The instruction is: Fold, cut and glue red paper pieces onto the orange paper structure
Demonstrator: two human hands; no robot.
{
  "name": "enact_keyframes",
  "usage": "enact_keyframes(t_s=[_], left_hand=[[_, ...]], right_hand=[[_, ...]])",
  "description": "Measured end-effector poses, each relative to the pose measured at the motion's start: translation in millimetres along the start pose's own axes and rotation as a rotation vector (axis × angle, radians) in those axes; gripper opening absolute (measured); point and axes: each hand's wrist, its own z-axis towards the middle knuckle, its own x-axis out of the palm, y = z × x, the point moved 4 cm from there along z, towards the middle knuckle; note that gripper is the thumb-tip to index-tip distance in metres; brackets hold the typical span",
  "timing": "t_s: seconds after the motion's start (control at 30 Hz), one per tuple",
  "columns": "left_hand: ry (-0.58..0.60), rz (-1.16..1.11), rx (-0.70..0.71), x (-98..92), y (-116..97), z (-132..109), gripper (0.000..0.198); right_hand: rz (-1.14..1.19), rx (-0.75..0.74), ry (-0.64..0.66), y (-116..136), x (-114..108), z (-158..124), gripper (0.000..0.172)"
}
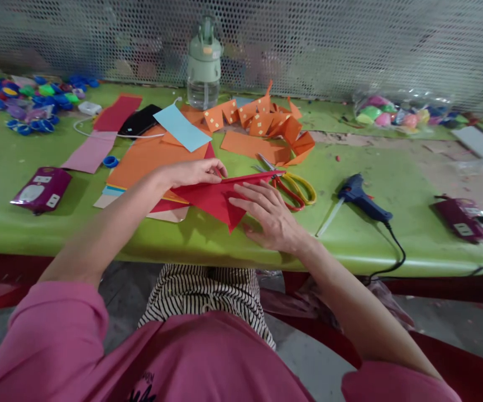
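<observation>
A sheet of red paper (211, 195), folded into a pointed triangle, lies on the green table (182, 240) in front of me. My left hand (193, 171) pinches its upper folded edge, fingers closed on the paper. My right hand (272, 218) lies flat with fingers stretched out, pressing the red paper's right part down. Under and behind the red paper rests a stack of orange paper (149, 159) with a light blue sheet (181, 127) on top.
Scissors with red and yellow handles (293, 187) lie just right of my hands, a blue glue gun (360, 198) farther right. Cut orange pieces with white squares (266, 120), a green bottle (203, 64), pink and red sheets (92, 151), purple packs (42, 190) and coloured caps (27, 100) surround them.
</observation>
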Motion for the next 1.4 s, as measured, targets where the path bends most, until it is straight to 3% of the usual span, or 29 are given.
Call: enact_keyframes(t_s=[0.1, 0.17, 0.3, 0.33, 0.43, 0.57, 0.73, 0.87, 1.17, 1.3, 1.4], left_hand=[[-0.004, -0.009, -0.012, 3.7, 4.0, 1.2, 0.024], [-0.033, 0.123, 0.015, 10.2, 1.9, -1.0, 0.020], [-0.336, 0.516, 0.200, 21.6, -19.0, -24.3, 0.012], [-0.355, 0.548, 0.207, 26.8, -23.1, -32.6, 0.014], [-0.288, 0.553, 0.165, 45.4, -27.7, -55.7, 0.017], [-0.265, 0.602, 0.190, 64.0, -24.3, -74.9, 0.053], [-0.286, 0.742, 0.206, 72.0, -20.1, -82.2, 0.029], [-0.253, 0.786, 0.243, 74.4, -23.5, -85.7, 0.046], [-0.253, 0.765, 0.272, 74.6, -22.8, -91.2, 0.063], [-0.284, 0.804, 0.311, 73.7, -22.3, -94.1, 0.062], [-0.346, 0.891, 0.360, 76.1, -26.2, -94.0, 0.051]], right_hand=[[-0.096, -0.023, -0.059, -1.5, 3.4, -1.0, 0.035], [-0.091, -0.033, -0.051, -1.8, 9.6, -2.2, 0.023], [0.027, 0.034, -0.011, -4.8, 19.6, -2.2, 0.019], [0.072, 0.069, -0.005, -6.3, 20.9, -1.4, 0.021], [0.224, 0.178, 0.010, -10.9, 23.0, 1.3, 0.026], [0.327, 0.357, 0.024, -15.5, 24.3, 2.3, 0.025], [0.422, 0.588, 0.001, -18.0, 22.6, -0.2, 0.020], [0.494, 0.632, -0.024, -21.1, 22.8, -2.4, 0.027], [0.701, 0.742, -0.236, -34.2, 29.8, -13.8, 0.041], [0.728, 0.761, -0.331, -35.5, 27.0, -12.9, 0.040], [0.765, 0.761, -0.360, -35.7, 27.1, -11.5, 0.037]])
